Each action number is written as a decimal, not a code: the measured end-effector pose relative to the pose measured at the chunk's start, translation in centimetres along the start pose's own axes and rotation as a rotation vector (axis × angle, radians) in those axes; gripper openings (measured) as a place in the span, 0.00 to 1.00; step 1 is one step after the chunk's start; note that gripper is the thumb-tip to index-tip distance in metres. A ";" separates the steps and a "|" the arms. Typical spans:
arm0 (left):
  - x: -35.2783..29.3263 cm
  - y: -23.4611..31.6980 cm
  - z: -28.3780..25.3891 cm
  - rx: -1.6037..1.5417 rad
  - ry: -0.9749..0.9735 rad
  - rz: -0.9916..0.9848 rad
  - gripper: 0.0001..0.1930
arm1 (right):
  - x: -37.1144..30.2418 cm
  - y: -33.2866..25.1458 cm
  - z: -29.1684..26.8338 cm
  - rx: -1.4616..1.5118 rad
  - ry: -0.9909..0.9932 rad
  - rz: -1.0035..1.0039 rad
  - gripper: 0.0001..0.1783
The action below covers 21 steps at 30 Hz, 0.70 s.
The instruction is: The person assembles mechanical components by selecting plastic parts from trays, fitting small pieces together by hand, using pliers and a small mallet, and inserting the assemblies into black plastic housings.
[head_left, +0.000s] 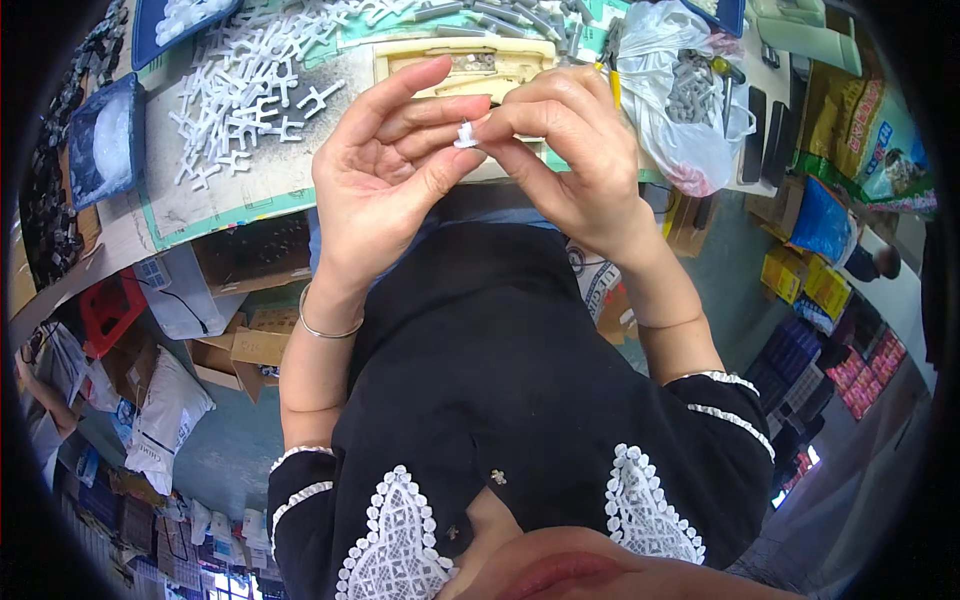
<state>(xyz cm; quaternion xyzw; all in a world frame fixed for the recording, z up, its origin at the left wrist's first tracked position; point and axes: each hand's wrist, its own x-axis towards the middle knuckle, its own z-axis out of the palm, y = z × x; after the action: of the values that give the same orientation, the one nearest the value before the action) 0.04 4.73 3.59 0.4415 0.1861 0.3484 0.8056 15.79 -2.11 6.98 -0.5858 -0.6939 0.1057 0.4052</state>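
A small white plastic piece (466,134) is held over the near edge of the workbench, between the fingertips of both hands. My left hand (385,165) has its thumb against the piece from below, with the fingers curled behind it. From the other side, my right hand (575,150) pinches at the piece with thumb and index finger, its other fingers folded. Just beyond the hands lies a cream tray (549,50) with small parts in its compartments, partly covered by my fingers. Many white forked plastic parts (245,95) are heaped to the left of it.
Blue bins (138,125) with white contents stand at the left. Grey tubular parts (480,18) lie at the back. On the right are a yellow-handled tool (614,85), a plastic bag (650,70) of grey parts and dark flat bars (775,140). Cardboard boxes (255,250) sit under the bench.
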 end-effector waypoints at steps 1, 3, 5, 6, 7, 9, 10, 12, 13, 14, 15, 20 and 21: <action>0.1 -0.2 0.0 -0.003 -0.001 -0.003 0.27 | -0.1 0.1 0.1 -0.002 -0.001 0.004 0.10; 0.0 -0.6 0.1 0.122 0.012 0.064 0.27 | -0.4 0.2 0.3 0.010 -0.009 0.053 0.10; -0.1 -0.9 0.1 0.142 0.018 0.070 0.27 | -0.6 0.4 0.4 -0.008 -0.022 0.048 0.09; -0.3 -1.0 0.2 0.162 0.022 0.079 0.27 | -0.8 0.4 0.3 -0.027 -0.035 0.042 0.09; -0.5 -1.2 0.3 0.160 0.025 0.072 0.27 | -1.0 0.5 0.4 -0.025 -0.039 0.048 0.09; -0.8 -1.6 0.4 0.279 0.062 0.089 0.28 | -1.5 0.9 0.6 -0.155 -0.048 -0.004 0.08; -0.9 -1.9 0.4 0.279 0.066 0.086 0.28 | -1.6 1.0 0.7 -0.152 -0.051 -0.003 0.08; -1.0 -2.4 0.4 0.482 0.131 0.175 0.27 | -2.0 1.1 0.7 -0.214 -0.079 0.015 0.07; -0.7 -2.2 0.1 0.481 0.128 0.172 0.27 | -2.3 1.5 0.6 -0.215 -0.079 0.018 0.07; -0.3 -1.8 -0.5 0.805 0.109 0.329 0.25 | -2.5 2.2 0.6 -0.285 -0.107 0.022 0.07; -0.3 -1.5 -0.9 1.132 0.086 0.487 0.22 | -2.5 2.7 0.6 -0.352 -0.135 0.024 0.07; -1.0 -2.5 -2.1 1.523 -0.005 0.525 0.14 | -1.7 4.1 1.3 -0.390 -0.222 -0.082 0.06; -1.2 -2.7 -2.0 1.586 -0.017 0.532 0.14 | -1.4 4.1 1.4 -0.389 -0.285 -0.106 0.06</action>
<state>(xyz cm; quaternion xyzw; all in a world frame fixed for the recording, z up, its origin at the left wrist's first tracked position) -0.91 4.07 0.20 0.9093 0.2596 0.2893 0.1485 17.79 -1.69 2.94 -0.5949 -0.7810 0.0305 0.1879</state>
